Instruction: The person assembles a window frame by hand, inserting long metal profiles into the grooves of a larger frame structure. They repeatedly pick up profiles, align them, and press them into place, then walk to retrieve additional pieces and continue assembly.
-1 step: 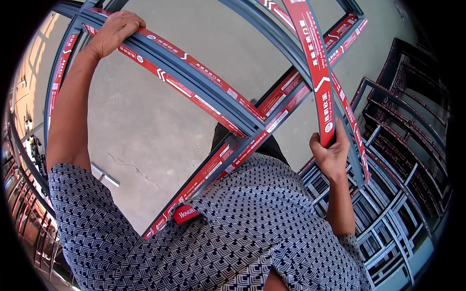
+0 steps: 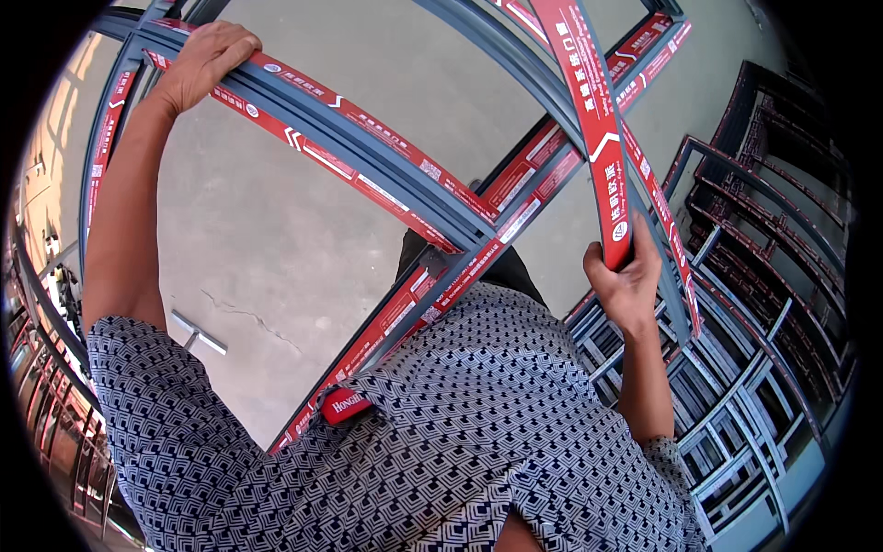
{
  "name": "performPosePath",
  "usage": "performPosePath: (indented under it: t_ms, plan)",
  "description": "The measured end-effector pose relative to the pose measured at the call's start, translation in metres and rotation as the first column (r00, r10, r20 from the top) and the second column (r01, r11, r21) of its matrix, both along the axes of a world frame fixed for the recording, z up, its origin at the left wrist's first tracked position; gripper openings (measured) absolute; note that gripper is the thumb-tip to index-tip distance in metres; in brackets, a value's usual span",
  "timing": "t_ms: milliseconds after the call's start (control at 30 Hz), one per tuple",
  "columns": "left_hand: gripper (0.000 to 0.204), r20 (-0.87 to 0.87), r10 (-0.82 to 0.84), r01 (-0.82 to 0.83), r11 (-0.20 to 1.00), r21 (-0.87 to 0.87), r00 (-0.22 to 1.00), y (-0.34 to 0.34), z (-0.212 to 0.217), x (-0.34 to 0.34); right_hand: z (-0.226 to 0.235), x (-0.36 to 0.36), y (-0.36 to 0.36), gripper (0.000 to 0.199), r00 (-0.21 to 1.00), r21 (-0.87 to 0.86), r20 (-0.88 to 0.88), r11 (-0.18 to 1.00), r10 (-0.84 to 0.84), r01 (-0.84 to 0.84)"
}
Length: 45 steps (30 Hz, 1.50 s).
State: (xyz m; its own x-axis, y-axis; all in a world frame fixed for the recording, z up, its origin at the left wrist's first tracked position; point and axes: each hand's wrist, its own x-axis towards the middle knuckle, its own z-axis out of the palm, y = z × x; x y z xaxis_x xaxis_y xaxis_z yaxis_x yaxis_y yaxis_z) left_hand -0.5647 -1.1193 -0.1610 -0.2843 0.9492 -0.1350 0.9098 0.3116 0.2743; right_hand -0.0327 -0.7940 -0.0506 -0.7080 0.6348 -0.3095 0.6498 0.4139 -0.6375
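**Both hands on a taped grey window frame**

A grey metal frame [image 2: 368,156] wrapped in red protective tape crosses the picture above the concrete floor [image 2: 276,248]. At upper left, the left hand [image 2: 204,63] curls its fingers over a frame bar. At centre right, the right hand [image 2: 625,276] pinches a loose red tape strip [image 2: 589,110].

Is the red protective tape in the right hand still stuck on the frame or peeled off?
Partly peeled: the right hand holds the red tape strip's loose end, lifted off the grey frame.
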Motion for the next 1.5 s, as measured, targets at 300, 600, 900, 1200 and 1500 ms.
performPosePath:
  t_ms: [300, 600, 900, 1200, 1500]
  plan:
    - [0.051, -0.052, 0.038, -0.041, 0.998, -0.058, 0.998, 0.036, 0.011, 0.055, -0.006, 0.011, -0.003, 0.056, 1.0, -0.01, -0.021, 1.0, -0.019, 0.019]
    - [0.056, -0.02, -0.02, 0.018, 0.994, -0.109, 1.0, 0.064, 0.007, 0.103, -0.011, 0.016, -0.003, 0.058, 0.999, -0.026, -0.024, 0.999, -0.045, 0.045]
    - [0.049, 0.007, -0.024, 0.024, 0.993, -0.114, 1.0, 0.066, 0.006, 0.103, -0.013, 0.022, -0.007, 0.059, 0.999, -0.042, -0.01, 0.998, -0.051, 0.05]
    - [0.038, 0.003, -0.036, 0.036, 0.999, -0.005, 0.999, 0.064, 0.003, 0.106, -0.018, 0.032, -0.006, 0.064, 0.998, -0.026, -0.015, 0.997, -0.066, 0.066]
    - [0.043, 0.022, -0.034, 0.037, 0.987, -0.157, 0.999, 0.072, 0.006, 0.104, -0.025, 0.038, -0.002, 0.066, 0.996, -0.06, 0.027, 0.994, -0.09, 0.092]
